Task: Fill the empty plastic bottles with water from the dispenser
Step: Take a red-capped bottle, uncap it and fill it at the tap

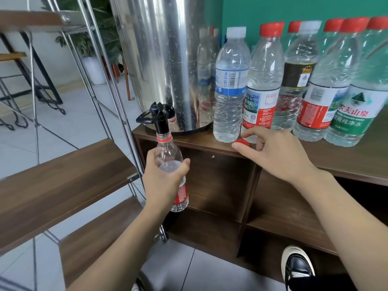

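A dark wood cabinet with open cubbies stands against a green wall over pale floor tiles. On its top sits a tall steel water dispenser, its black tap jutting past the cabinet's left edge. The left hand grips an uncapped clear bottle around its middle, fingers and thumb curled round it, the mouth raised right up to the tap's spout. The bottle looks filled to about its shoulder. The right hand reaches to the cabinet's front edge, thumb and forefinger pinching a small red cap that lies on the wood; the other fingers curl loosely. Just behind that hand stands a row of capped bottles, most with red caps, two with white. A metal-framed step ladder with wooden treads stands to the left.
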Action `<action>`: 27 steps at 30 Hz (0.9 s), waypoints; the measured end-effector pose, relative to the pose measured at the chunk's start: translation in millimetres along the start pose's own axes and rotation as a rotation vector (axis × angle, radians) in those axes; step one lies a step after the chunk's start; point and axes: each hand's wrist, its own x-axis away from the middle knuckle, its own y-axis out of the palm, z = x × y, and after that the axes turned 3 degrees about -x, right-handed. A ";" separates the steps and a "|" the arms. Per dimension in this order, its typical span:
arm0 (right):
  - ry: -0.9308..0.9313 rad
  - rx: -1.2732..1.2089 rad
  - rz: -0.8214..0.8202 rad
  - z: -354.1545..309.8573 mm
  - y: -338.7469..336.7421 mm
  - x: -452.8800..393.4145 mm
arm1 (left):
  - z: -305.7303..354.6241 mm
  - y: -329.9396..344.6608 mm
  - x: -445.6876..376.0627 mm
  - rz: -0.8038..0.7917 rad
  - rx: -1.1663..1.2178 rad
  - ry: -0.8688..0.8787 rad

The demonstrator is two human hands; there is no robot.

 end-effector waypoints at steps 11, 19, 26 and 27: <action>-0.025 0.068 -0.076 3.1 2.4 -3.8 | 1.2 3.1 1.2 -0.003 0.018 0.002; -0.022 0.061 -0.073 4.0 3.1 -4.2 | -0.9 3.3 0.3 0.002 0.002 -0.015; -0.030 0.069 -0.077 3.9 3.4 -4.1 | 0.0 2.1 -2.1 0.006 -0.007 -0.020; -0.029 0.072 -0.076 3.8 3.5 -4.1 | 0.2 2.9 -2.2 0.009 -0.010 -0.021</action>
